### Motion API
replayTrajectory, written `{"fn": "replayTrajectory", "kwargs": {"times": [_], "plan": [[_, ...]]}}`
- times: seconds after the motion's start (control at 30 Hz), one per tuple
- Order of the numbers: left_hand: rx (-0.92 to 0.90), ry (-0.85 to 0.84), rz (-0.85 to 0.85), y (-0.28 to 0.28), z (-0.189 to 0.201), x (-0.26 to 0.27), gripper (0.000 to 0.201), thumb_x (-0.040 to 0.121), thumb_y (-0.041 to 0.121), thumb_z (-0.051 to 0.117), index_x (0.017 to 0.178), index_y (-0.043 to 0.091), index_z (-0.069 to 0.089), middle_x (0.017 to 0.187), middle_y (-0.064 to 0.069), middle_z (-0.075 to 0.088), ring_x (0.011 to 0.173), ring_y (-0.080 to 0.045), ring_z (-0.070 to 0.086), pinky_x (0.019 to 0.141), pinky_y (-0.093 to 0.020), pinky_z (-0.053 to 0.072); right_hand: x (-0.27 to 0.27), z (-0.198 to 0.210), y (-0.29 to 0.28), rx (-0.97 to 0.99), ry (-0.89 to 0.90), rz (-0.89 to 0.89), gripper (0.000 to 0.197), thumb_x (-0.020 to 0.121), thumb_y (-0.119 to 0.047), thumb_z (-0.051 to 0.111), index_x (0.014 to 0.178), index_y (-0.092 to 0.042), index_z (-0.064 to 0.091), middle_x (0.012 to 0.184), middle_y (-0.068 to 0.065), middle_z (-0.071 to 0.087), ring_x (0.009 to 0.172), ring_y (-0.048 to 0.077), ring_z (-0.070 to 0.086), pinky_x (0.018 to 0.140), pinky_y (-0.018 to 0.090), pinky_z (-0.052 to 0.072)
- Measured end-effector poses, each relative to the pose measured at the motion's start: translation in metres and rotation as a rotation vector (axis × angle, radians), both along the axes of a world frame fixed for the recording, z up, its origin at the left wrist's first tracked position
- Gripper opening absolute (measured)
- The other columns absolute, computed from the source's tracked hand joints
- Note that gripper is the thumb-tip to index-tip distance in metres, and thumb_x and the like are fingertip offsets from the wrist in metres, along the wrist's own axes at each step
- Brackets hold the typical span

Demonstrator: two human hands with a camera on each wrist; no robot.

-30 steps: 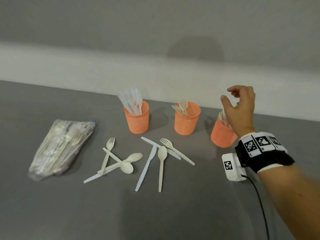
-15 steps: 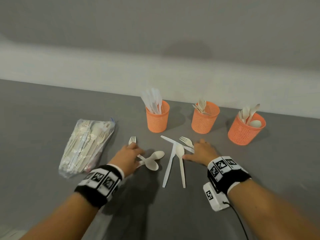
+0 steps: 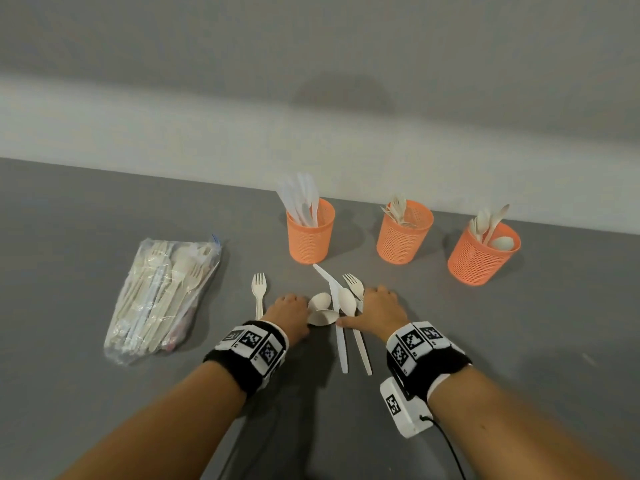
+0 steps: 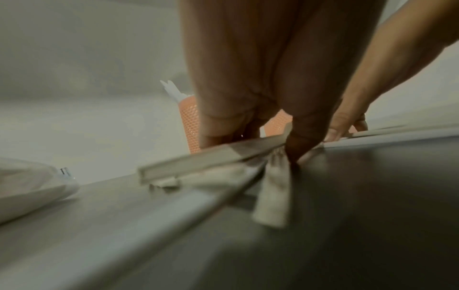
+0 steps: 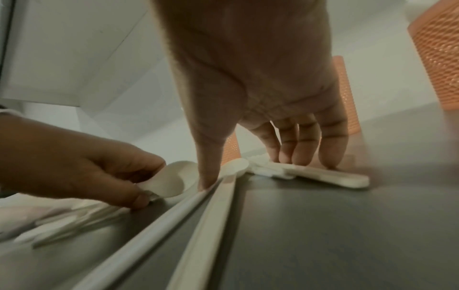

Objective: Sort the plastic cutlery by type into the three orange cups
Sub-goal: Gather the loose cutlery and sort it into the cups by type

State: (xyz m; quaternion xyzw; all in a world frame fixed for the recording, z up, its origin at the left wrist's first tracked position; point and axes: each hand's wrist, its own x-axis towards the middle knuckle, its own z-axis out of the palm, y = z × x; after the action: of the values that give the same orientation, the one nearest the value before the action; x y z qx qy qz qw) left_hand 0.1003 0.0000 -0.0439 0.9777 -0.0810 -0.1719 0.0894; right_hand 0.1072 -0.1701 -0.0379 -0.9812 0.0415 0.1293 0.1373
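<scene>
Three orange mesh cups stand in a row at the back: the left cup (image 3: 309, 237) holds knives, the middle cup (image 3: 403, 237) forks, the right cup (image 3: 481, 258) spoons. In front lie a lone fork (image 3: 259, 292), two overlapping spoons (image 3: 320, 308), a knife (image 3: 341, 337), a third spoon (image 3: 347, 301) and another fork (image 3: 354, 285). My left hand (image 3: 289, 311) pinches the two spoons by their handles, its fingers (image 5: 129, 168) curled. My right hand (image 3: 379, 306) lies flat, its fingers (image 5: 308, 153) pressing the fork's handle (image 5: 330, 176), its thumb (image 5: 208, 172) down beside the knife.
A clear plastic bag (image 3: 162, 292) full of more cutlery lies on the grey table (image 3: 519, 341) to the left. A pale wall runs just behind the cups. Bare table surface shows to the right and in front of the hands.
My right hand came back from above the right cup to the loose pile. The left hand came into view, then slid right onto the two spoons, which shifted toward the knife.
</scene>
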Motion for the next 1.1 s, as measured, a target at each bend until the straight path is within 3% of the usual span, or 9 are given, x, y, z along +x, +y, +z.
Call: {"fn": "replayTrajectory", "kwargs": {"times": [0.1,0.27,0.33,0.43,0.53,0.63,0.83,0.93,1.1], "plan": [[-0.099,-0.012,0.064,-0.005,0.004,-0.005,0.028,0.090,0.002,0.038,0.118,-0.002,0.042,0.126,-0.020,0.052,0.116,-0.036,0.052,0.095,-0.039,0.041,0.003,0.000,-0.005,0.088,0.018,-0.024,0.072,0.066,-0.055,0.073,0.113,-0.004,0.053,0.116,0.015,0.059,0.109,0.032,0.054,0.090,0.038,0.045],[-0.303,-0.201,0.207,-0.003,0.020,-0.002,0.025,0.092,-0.001,0.035,0.116,-0.006,0.042,0.121,-0.021,0.050,0.108,-0.033,0.052,0.083,-0.029,0.035,-0.002,-0.002,-0.009,0.116,-0.005,-0.064,0.066,0.071,-0.047,0.072,0.115,-0.003,0.051,0.118,0.015,0.054,0.111,0.031,0.050,0.091,0.036,0.043],[-0.494,-0.303,0.335,0.003,0.035,-0.001,0.021,0.093,0.001,0.036,0.110,-0.007,0.044,0.107,-0.023,0.055,0.095,-0.034,0.054,0.071,-0.027,0.030,-0.003,-0.004,-0.009,0.119,-0.023,-0.059,0.062,0.074,-0.045,0.071,0.115,-0.003,0.052,0.118,0.015,0.055,0.110,0.030,0.051,0.090,0.035,0.043],[-0.628,-0.338,0.586,0.019,0.046,-0.002,0.017,0.096,0.010,0.038,0.106,-0.002,0.043,0.095,-0.023,0.054,0.085,-0.036,0.052,0.068,-0.033,0.032,-0.005,-0.002,-0.008,0.116,-0.032,-0.045,0.058,0.080,-0.045,0.064,0.118,-0.003,0.052,0.121,0.016,0.055,0.110,0.030,0.053,0.091,0.036,0.044],[-0.475,-0.154,0.706,0.038,0.035,0.002,0.030,0.095,0.015,0.044,0.115,-0.008,0.048,0.115,-0.027,0.059,0.107,-0.041,0.055,0.078,-0.039,0.040,-0.010,0.001,-0.007,0.076,-0.036,-0.025,0.071,0.075,-0.055,0.065,0.119,-0.002,0.048,0.121,0.014,0.052,0.111,0.030,0.051,0.091,0.037,0.043],[-0.351,-0.068,0.663,0.043,0.025,0.001,0.032,0.090,0.012,0.050,0.116,-0.007,0.053,0.116,-0.024,0.061,0.110,-0.038,0.057,0.085,-0.036,0.044,-0.016,0.003,-0.003,0.050,-0.011,-0.018,0.065,0.073,-0.047,0.071,0.117,-0.005,0.049,0.118,0.013,0.056,0.107,0.029,0.056,0.085,0.035,0.046],[-0.608,-0.154,0.760,0.044,0.028,0.003,0.033,0.089,0.019,0.052,0.111,-0.005,0.057,0.108,-0.027,0.063,0.098,-0.043,0.062,0.087,-0.045,0.051,-0.023,0.016,0.001,-0.088,0.051,0.059,0.029,0.088,-0.021,0.056,0.111,-0.003,0.057,0.111,0.012,0.064,0.102,0.029,0.062,0.070,0.028,0.041],[-0.460,-0.116,0.736,0.050,0.032,0.003,0.036,0.086,0.017,0.059,0.114,-0.006,0.057,0.111,-0.024,0.063,0.105,-0.038,0.059,0.082,-0.032,0.047,-0.027,0.021,0.002,-0.153,0.063,0.109,0.026,0.087,-0.017,0.055,0.109,-0.004,0.058,0.109,0.011,0.065,0.099,0.028,0.064,0.071,0.028,0.043],[-0.149,0.057,0.617,0.045,0.025,-0.004,0.036,0.088,0.022,0.058,0.115,0.000,0.058,0.115,-0.016,0.064,0.108,-0.030,0.060,0.083,-0.029,0.046,-0.030,0.023,0.002,-0.226,0.079,0.153,0.026,0.087,-0.013,0.054,0.111,-0.004,0.058,0.105,0.010,0.065,0.101,0.026,0.063,0.073,0.028,0.044]]}}
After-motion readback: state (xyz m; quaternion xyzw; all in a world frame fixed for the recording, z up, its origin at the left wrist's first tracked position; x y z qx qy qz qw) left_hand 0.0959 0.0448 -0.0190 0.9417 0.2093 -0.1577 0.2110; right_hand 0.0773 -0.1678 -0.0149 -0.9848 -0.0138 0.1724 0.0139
